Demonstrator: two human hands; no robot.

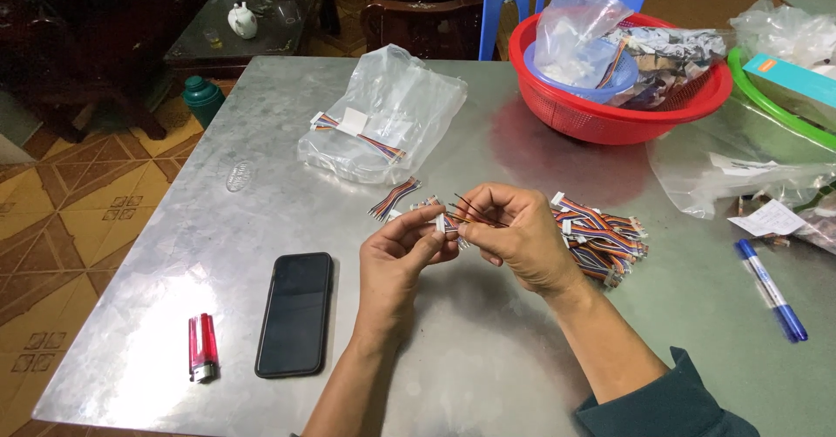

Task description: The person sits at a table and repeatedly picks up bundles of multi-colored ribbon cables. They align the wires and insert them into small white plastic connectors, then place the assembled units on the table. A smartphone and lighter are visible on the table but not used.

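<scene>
At table centre: left hand (402,250) pinches a small white connector (441,223); right hand (514,232) grips thin dark wires (475,212) running into it, both sets of fingers closed on the piece.
Done so far: a pile of rainbow wire harnesses (603,232) lies just beside the right hand, looking finished.
Left to do: one harness (394,198) lies apart near a clear bag (383,119) holding more; probably much remains.
Elsewhere: phone (295,312), red lighter (202,347), blue pens (771,289), red basket (610,110).
Hard to tell: connector pins are too small to read; fingers hide the wire ends; basket contents are wrapped in plastic.
</scene>
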